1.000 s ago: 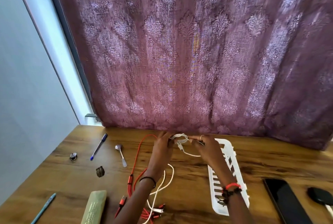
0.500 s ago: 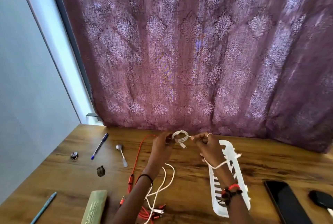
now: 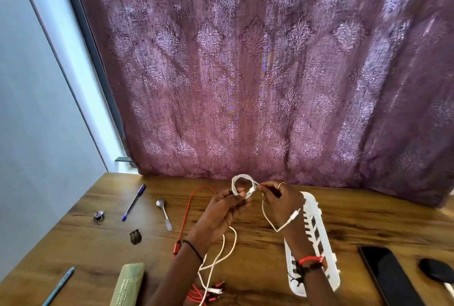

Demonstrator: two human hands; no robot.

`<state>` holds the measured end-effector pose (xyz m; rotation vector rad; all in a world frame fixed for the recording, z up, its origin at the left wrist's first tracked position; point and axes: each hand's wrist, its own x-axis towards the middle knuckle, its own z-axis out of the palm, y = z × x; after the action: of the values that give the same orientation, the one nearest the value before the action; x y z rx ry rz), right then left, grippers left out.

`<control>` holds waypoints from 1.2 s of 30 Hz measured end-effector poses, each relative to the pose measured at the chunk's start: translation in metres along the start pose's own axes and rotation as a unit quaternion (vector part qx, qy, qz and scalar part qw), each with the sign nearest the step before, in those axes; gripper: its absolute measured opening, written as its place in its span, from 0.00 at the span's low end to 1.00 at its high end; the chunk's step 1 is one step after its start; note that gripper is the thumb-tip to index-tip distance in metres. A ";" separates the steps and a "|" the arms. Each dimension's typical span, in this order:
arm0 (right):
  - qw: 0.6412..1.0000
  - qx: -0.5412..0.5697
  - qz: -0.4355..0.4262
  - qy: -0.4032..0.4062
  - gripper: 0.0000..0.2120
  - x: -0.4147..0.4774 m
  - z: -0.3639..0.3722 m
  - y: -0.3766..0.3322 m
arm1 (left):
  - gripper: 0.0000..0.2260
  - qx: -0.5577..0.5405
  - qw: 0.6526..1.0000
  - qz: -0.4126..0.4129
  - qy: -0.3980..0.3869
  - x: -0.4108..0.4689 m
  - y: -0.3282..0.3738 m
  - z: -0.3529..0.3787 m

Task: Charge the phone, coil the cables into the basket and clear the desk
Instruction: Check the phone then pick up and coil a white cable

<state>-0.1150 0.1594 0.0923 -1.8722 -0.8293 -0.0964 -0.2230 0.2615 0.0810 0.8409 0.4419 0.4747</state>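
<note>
Purple curtain (image 3: 270, 72) behind, wood desk (image 3: 368, 227) in front w/ bits scattered on it. Both hands are up over the far-middle of the desk. L hand (image 3: 221, 209) pinches the bottom of the white coil (image 3: 242, 186) btwn thumb & fingers. R hand (image 3: 280, 200) pinches the cable right where it leaves the coil's right side.

Vs 1 s ago, the coil sits higher off the desk and reads as a clear round ring, not the flat bunch it was. The loose tail is off the desk too. It drops from the R hand in a short curve, and its plug (image 3: 294, 214) hangs in front of the R wrist.

So only that short tail is left to wind, prob. one more turn or a tuck. Then the coil can go in the basket (image 3: 317, 239), which lies just beside the R forearm, no cable seen in it.

The rest looks far off. Red cable (image 3: 186, 209) & a 2nd white cable (image 3: 228, 249) lie loose under the L arm. Phone (image 3: 390, 276) lies dark at right w/ nothing plugged in. Pen (image 3: 134, 202) & spoon (image 3: 164, 213) lie at left.
</note>
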 end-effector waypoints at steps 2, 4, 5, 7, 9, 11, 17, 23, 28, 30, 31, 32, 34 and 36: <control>1.000 -0.008 0.002 0.024 0.03 -0.003 0.005 -0.003 | 0.09 -0.023 1.000 0.003 -0.010 0.000 -0.001 0.003; 0.999 -0.022 -0.001 0.040 0.05 -0.004 0.008 -0.006 | 0.11 -0.033 0.999 0.022 -0.019 -0.001 -0.001 0.006; 0.999 -0.019 0.004 0.039 0.05 -0.004 0.008 -0.008 | 0.11 -0.034 0.999 0.036 -0.019 -0.002 -0.001 0.006; 1.000 0.006 0.015 0.011 0.07 -0.005 0.009 -0.011 | 0.11 -0.028 0.998 0.058 -0.004 -0.002 -0.001 0.006; 0.998 0.026 0.027 -0.051 0.10 -0.006 0.010 -0.013 | 0.11 -0.008 0.997 0.073 0.013 -0.001 -0.002 0.006; 0.993 0.027 0.038 -0.108 0.15 -0.005 0.011 -0.013 | 0.13 0.022 0.996 0.085 0.017 0.000 -0.003 0.007; 0.995 0.010 0.094 -0.044 0.15 -0.004 0.013 -0.011 | 0.11 0.034 0.996 0.085 -0.015 -0.004 -0.007 0.016; 0.993 0.027 0.114 -0.019 0.12 -0.006 0.010 -0.009 | 0.15 0.092 0.993 0.070 0.000 -0.003 -0.014 0.018; 0.989 0.042 0.139 -0.027 0.10 -0.006 0.012 -0.003 | 0.09 0.313 0.939 0.120 0.077 0.002 -0.015 0.012; 0.990 0.045 0.131 -0.022 0.10 -0.005 0.012 -0.004 | 0.10 0.382 0.912 0.133 0.070 0.001 -0.015 0.010; 0.991 0.042 0.125 -0.026 0.11 -0.005 0.012 -0.004 | 0.12 0.394 0.907 0.134 0.065 0.001 -0.016 0.009; 0.992 0.034 0.117 -0.029 0.11 -0.006 0.012 -0.004 | 0.12 0.396 0.906 0.133 0.066 0.001 -0.017 0.008; 0.994 0.024 0.098 -0.034 0.10 -0.007 0.012 -0.003 | 0.10 0.390 0.909 0.124 0.079 0.000 -0.016 0.007; 0.994 0.044 0.091 -0.041 0.07 -0.007 0.012 -0.002 | 0.09 0.378 0.915 0.116 0.082 0.000 -0.015 0.006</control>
<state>-0.1249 0.1660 0.0857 -1.8684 -0.7034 0.1284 -0.2163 0.2496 0.0728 1.6235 0.7023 0.6058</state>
